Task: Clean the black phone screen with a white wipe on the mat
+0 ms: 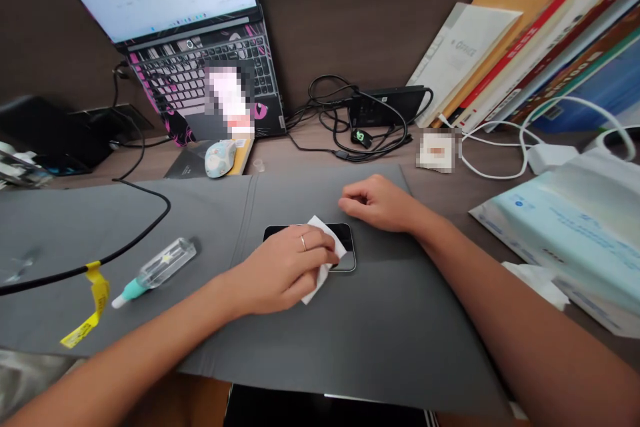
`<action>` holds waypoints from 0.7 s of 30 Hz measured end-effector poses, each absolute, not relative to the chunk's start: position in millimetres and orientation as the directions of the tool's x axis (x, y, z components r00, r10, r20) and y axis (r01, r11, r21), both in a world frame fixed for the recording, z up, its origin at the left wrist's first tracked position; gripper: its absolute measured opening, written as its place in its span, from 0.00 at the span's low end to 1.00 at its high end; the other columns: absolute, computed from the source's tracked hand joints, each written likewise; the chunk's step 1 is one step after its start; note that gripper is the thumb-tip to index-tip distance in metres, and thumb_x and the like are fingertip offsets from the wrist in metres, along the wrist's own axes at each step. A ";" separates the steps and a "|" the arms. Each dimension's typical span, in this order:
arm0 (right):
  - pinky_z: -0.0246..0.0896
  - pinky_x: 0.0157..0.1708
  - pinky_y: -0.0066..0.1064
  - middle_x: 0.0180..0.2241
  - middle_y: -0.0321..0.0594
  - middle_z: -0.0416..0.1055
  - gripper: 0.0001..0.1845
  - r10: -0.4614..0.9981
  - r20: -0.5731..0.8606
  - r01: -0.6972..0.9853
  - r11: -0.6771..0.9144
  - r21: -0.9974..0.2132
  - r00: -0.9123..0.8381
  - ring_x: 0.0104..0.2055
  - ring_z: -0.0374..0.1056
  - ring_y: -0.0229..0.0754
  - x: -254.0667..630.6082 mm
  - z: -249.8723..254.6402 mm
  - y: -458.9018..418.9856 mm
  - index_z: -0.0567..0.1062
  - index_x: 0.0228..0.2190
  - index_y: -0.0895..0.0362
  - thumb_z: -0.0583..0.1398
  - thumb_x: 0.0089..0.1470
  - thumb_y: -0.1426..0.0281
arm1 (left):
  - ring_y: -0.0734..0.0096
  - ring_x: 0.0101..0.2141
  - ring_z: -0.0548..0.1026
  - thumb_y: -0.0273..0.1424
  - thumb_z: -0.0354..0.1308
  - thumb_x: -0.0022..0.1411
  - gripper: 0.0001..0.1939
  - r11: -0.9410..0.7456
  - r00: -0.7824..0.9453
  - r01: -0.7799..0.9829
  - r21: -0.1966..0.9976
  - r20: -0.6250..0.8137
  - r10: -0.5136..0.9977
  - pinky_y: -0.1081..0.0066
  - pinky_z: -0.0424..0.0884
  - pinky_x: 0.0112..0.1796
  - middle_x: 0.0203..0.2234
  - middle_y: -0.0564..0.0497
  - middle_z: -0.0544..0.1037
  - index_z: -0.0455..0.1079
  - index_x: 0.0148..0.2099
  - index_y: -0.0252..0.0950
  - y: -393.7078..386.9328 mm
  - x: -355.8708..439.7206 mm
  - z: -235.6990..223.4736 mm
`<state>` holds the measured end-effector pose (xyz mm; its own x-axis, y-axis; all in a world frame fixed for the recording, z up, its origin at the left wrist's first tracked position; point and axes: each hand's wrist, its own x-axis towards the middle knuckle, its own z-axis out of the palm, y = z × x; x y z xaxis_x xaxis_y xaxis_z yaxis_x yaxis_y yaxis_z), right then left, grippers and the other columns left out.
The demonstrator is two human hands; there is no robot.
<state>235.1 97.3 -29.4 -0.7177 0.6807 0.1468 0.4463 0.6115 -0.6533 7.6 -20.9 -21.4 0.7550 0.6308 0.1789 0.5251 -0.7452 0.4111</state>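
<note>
Fingers of the left hand (285, 263): bent and close together, holding a wipe (315, 288) against the phone (347, 233); a ring (303, 242) circles one finger.
Fingers of the right hand (383, 203): curled into a loose fist, nothing visible in them; the hand is at the mat, just beyond the phone to its right, apart from it.
Phone: lying flat and lengthwise on the grey mat (320, 340), dark screen up, its left part mostly hidden by the left hand.
Wipe: white, lying across the phone, one corner reaching past its near edge onto the mat.
Bottle: a clear bottle (167, 265) with a mint and white tip lies left of the phone.
Cable: a black cable (160, 217) with a yellow tag (100, 293) runs farther left of the phone.
Laptop: the open laptop (195, 73) and the mouse (220, 158) are beyond the phone, to its left.
Charger: the black charger (387, 105) sits on the brown counter (453, 213) beyond the phone, among coiled cords.
Right side: leaning books (525, 47) stand beyond and right of the phone; a pale blue pack (560, 227) lies right of it.
</note>
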 end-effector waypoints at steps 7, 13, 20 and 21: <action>0.44 0.28 0.32 0.18 0.29 0.49 0.21 0.686 0.120 0.451 0.589 -0.671 -0.718 0.24 0.49 0.35 235.5 -26.5 97.9 0.57 0.18 0.54 0.53 0.58 0.58 | 0.63 0.42 0.69 0.25 0.45 0.74 0.12 -0.666 0.680 0.661 0.346 0.099 0.726 0.61 0.66 0.44 0.44 0.47 0.77 0.70 0.45 0.37 -4.4 -28.5 -6.4; 0.44 0.27 0.33 0.18 0.30 0.51 0.21 0.679 0.107 0.461 0.596 -0.657 -0.726 0.23 0.49 0.35 235.5 -26.3 99.4 0.60 0.18 0.54 0.54 0.58 0.58 | 0.64 0.42 0.68 0.29 0.47 0.76 0.07 -0.589 0.613 0.721 0.364 0.061 0.788 0.62 0.65 0.46 0.44 0.48 0.73 0.66 0.48 0.38 -5.3 -44.8 6.7; 0.44 0.27 0.33 0.18 0.30 0.51 0.22 0.680 0.101 0.468 0.596 -0.652 -0.726 0.23 0.49 0.35 235.2 -26.3 100.0 0.58 0.18 0.53 0.54 0.59 0.56 | 0.67 0.32 0.69 0.33 0.48 0.76 0.13 -0.486 0.560 0.819 0.304 -0.244 0.792 0.67 0.60 0.34 0.32 0.50 0.73 0.65 0.36 0.37 1.8 -33.5 16.1; 0.44 0.27 0.33 0.18 0.30 0.50 0.23 0.680 0.103 0.467 0.598 -0.652 -0.726 0.23 0.49 0.35 234.9 -26.2 100.0 0.58 0.18 0.53 0.54 0.59 0.56 | 0.69 0.30 0.69 0.32 0.48 0.76 0.13 -0.479 0.563 0.817 0.320 -0.267 0.782 0.68 0.60 0.32 0.31 0.52 0.73 0.65 0.36 0.37 3.9 -30.6 16.3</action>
